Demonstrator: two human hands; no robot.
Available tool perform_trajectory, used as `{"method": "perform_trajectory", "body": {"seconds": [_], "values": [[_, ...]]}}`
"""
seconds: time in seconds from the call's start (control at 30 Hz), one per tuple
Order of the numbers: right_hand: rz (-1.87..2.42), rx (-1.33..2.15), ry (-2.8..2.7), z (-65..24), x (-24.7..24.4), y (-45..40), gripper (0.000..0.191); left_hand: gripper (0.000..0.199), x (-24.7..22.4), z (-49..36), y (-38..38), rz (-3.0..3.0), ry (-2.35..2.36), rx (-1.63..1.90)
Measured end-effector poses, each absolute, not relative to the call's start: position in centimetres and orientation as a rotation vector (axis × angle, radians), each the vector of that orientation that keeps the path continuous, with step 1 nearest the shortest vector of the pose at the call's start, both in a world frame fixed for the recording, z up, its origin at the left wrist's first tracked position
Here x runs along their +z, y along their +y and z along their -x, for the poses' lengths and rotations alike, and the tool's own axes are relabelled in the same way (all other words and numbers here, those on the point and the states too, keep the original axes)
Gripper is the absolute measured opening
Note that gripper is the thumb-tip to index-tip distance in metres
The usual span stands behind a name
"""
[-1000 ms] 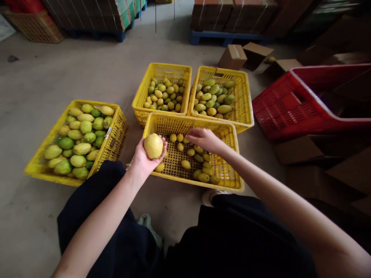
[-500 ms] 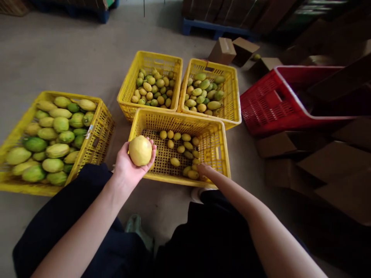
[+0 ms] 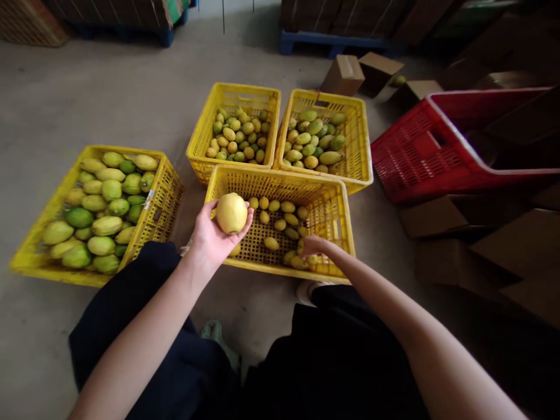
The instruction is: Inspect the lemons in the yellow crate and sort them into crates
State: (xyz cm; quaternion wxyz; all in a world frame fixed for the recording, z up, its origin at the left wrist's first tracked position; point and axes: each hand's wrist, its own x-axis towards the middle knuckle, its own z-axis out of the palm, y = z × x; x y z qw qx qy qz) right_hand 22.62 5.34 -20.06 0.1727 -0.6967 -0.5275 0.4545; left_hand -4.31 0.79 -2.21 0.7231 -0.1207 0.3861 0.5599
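My left hand (image 3: pixel 219 230) is palm up with its fingers curled around a round, pale yellow fruit (image 3: pixel 231 213), papaya-like in look. It is above the left end of the front yellow crate (image 3: pixel 280 269). My right hand (image 3: pixel 315 248) reaches down into that crate's near right corner. Its fingers bend over a small yellow fruit and seem to grip it; the fingertips are partly hidden. Several oval yellow fruits (image 3: pixel 271 244) lie loosely on the crate's slotted floor, mostly towards its right half.
Two yellow crates (image 3: pixel 234 87) (image 3: pixel 366 140) with yellow-green fruit adjoin the front crate's far side. Another yellow crate (image 3: pixel 160 216), heaped with larger fruit, stands left. A red crate (image 3: pixel 415 143) and cardboard boxes (image 3: pixel 441 219) crowd the right. Blue pallets (image 3: pixel 332 44) stand behind.
The whole view has shifted, so the crates appear further right. My left hand still holds the round fruit. My right hand has lifted slightly, its fingers now bent over a small fruit.
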Motion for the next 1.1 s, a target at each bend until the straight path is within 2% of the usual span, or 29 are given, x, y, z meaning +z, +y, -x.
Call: {"method": "perform_trajectory", "body": {"seconds": [0.1,0.17,0.23,0.3,0.43,0.53,0.63,0.83,1.1], "values": [[1.906,1.526,-1.537,-21.9,-15.8,6.3,0.016,0.035,-1.4,3.3,0.5,0.206,0.845,1.161],[1.635,1.703,-1.525,-21.5,-11.7,5.6,0.008,0.036,-0.8,2.6,0.1,0.163,0.816,1.082],[1.409,1.844,-1.517,-21.0,-7.3,4.0,0.019,0.037,-0.2,1.9,-0.3,0.112,0.777,1.004],[1.272,1.824,-1.447,-20.3,-3.3,2.1,0.025,0.037,0.2,1.5,-0.6,0.043,0.736,0.960],[1.003,1.747,-1.267,-18.9,1.2,-0.9,0.034,0.043,0.5,1.3,-1.2,-0.093,0.655,0.948],[0.912,1.634,-1.242,-18.2,1.5,-2.0,0.039,0.054,0.5,1.3,-1.3,-0.083,0.661,0.943],[0.926,1.383,-1.321,-17.6,0.7,-2.0,0.042,0.057,0.6,1.1,-1.1,-0.073,0.679,1.013],[0.933,0.985,-1.388,-16.4,-0.7,-1.9,0.046,0.031,1.6,0.7,-0.7,-0.288,0.686,1.273],[1.014,0.513,-1.531,-16.4,-0.8,-2.3,0.044,0.054,2.4,-0.2,-1.5,-0.713,0.679,1.495]]}}
